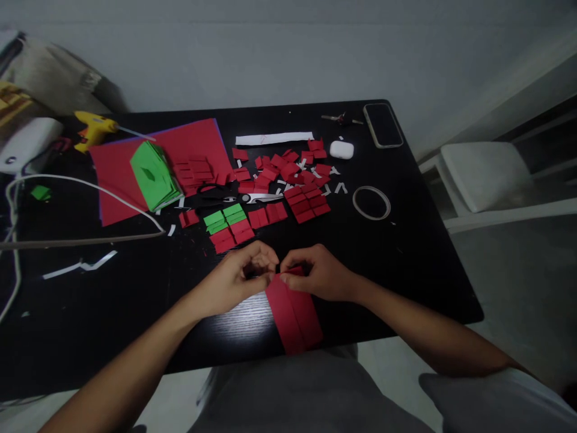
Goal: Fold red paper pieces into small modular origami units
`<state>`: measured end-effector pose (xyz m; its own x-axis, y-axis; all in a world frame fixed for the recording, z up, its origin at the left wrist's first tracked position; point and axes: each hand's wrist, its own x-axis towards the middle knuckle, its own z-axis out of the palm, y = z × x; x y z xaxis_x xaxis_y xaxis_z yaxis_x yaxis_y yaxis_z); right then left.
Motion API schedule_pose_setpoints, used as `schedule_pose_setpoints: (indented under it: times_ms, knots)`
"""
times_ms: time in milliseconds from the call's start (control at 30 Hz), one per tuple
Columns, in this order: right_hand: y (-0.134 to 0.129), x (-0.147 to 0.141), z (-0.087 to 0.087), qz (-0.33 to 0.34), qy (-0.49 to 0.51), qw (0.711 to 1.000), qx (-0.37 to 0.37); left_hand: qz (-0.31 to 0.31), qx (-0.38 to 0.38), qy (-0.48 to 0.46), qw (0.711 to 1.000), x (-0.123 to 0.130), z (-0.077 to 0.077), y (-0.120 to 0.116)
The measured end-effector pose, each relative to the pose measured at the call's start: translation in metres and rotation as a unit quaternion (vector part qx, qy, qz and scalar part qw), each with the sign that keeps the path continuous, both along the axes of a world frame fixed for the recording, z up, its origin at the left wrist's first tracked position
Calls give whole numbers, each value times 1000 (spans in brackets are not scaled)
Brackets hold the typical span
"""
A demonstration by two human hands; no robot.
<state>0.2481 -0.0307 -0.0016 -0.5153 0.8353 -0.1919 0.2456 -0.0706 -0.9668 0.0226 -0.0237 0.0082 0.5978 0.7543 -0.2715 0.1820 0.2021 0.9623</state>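
A red paper strip (pixel 295 316) with a lengthwise crease lies at the front edge of the table. Its far end is pinched between both hands. My left hand (pixel 246 273) grips the left corner with thumb and fingers. My right hand (pixel 315 273) holds the same end just to the right, fingers curled over it. Just beyond my hands lie folded red pieces (pixel 232 236), two folded green pieces (pixel 224 218) and a creased red block of paper (pixel 306 202).
Scissors (pixel 259 197) lie among small red pieces and white scraps. Further left are a green paper stack (pixel 153 174), a red sheet (pixel 198 135) and a yellow glue gun (pixel 97 129). A phone (pixel 383 125), white case (pixel 341 150) and clear ring (pixel 371 202) are right. A white cable (pixel 81 179) loops left.
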Motion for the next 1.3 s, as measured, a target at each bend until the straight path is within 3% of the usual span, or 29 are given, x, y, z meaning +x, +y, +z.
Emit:
schedule_pose_setpoints:
  times_ms: [333, 600, 767, 1033, 1300]
  knots:
    - [11, 10, 6, -14, 0, 1000, -13, 14, -13, -14, 1000, -8, 14, 11]
    - [13, 12, 3, -48, -11, 999, 15, 50, -10, -25, 998, -13, 6, 15]
    - [10, 9, 0, -22, -11, 1000, 14, 51, 6, 0, 999, -1, 1, 5]
    - [2, 1, -3, -2, -6, 1000, 4, 30, 35, 31, 998, 6, 3, -2]
    - [10, 8, 5, -33, -3, 999, 7, 40, -2, 0, 999, -4, 7, 7]
